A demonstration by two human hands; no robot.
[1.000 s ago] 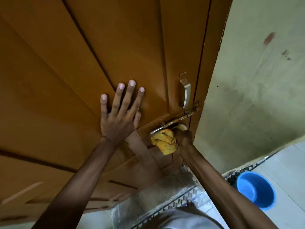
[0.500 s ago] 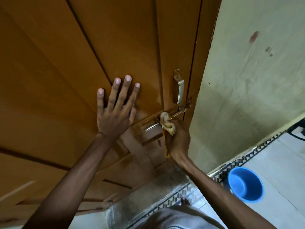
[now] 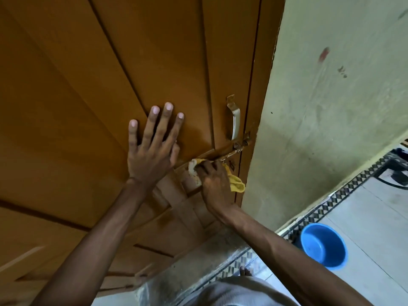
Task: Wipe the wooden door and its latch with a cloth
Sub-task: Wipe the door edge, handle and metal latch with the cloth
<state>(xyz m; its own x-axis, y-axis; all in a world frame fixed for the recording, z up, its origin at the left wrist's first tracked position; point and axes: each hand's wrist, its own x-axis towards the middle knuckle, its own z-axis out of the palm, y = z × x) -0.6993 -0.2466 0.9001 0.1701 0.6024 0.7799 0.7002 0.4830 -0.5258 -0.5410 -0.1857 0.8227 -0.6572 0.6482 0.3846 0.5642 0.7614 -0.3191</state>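
Head view shows your right hand [image 3: 215, 181] has slid left along the latch [image 3: 229, 153] since half a second ago, fingers closed around the yellow cloth [image 3: 237, 185], which presses on the bolt's left end near the wooden door's [image 3: 88, 107] right edge. Your left hand [image 3: 152, 149] stays flat on the door, fingers spread open, just beside the cloth.
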